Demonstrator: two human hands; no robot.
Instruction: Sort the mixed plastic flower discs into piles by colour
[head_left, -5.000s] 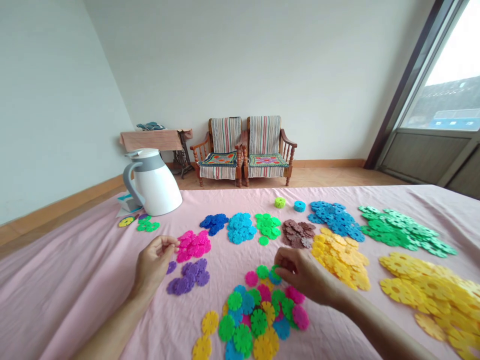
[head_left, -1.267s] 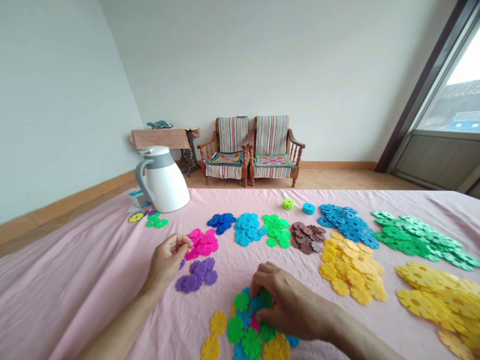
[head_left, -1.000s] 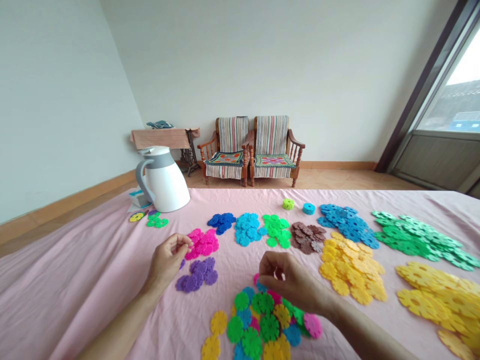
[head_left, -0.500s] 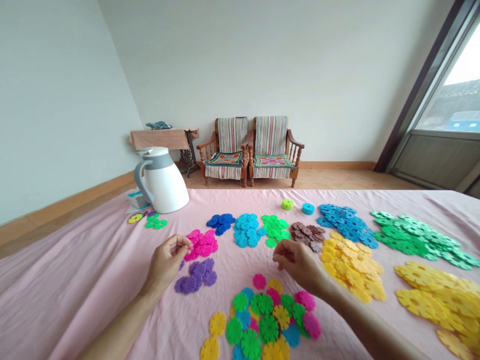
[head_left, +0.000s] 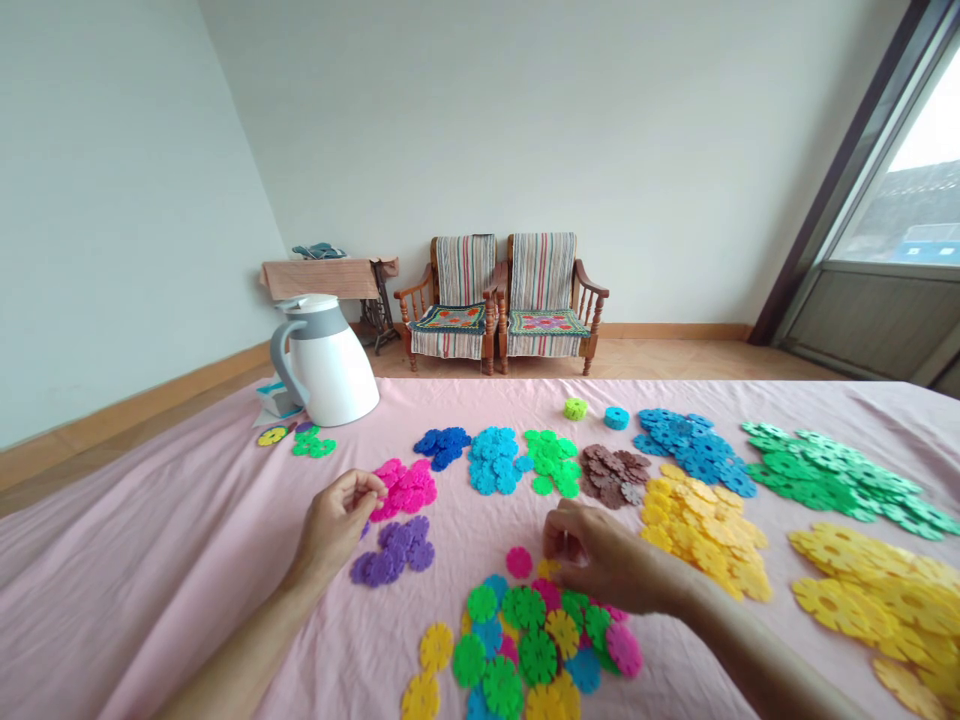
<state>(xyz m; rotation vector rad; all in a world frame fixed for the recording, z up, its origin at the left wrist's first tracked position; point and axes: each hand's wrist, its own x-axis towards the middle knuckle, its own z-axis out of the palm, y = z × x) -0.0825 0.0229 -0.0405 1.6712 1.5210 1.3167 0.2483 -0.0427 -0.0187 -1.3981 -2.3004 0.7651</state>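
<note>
My left hand (head_left: 341,510) is at the left edge of a pile of pink notched discs (head_left: 409,488). Its thumb and fingertips are pinched together; whatever they hold, if anything, blends into the pink behind. A purple disc pile (head_left: 394,552) lies just below and right of that hand. Over the upper right of a mixed-colour heap of discs (head_left: 536,650) hovers my right hand (head_left: 592,550). Its fingers are bent downward with a small gap between thumb and forefinger, close to a yellow disc (head_left: 547,569). A single pink disc (head_left: 518,562) lies left of it.
Sorted disc piles spread across the pink cloth (head_left: 247,560): light blue (head_left: 495,462), bright green (head_left: 551,460), brown (head_left: 611,472), yellow (head_left: 705,530) and others. A white jug (head_left: 334,375) stands back left. Two small disc stacks (head_left: 575,408) are at the back.
My right hand has moved down and slightly nearer me, now covering part of the mixed heap's upper right. My left hand has stayed nearly still.
</note>
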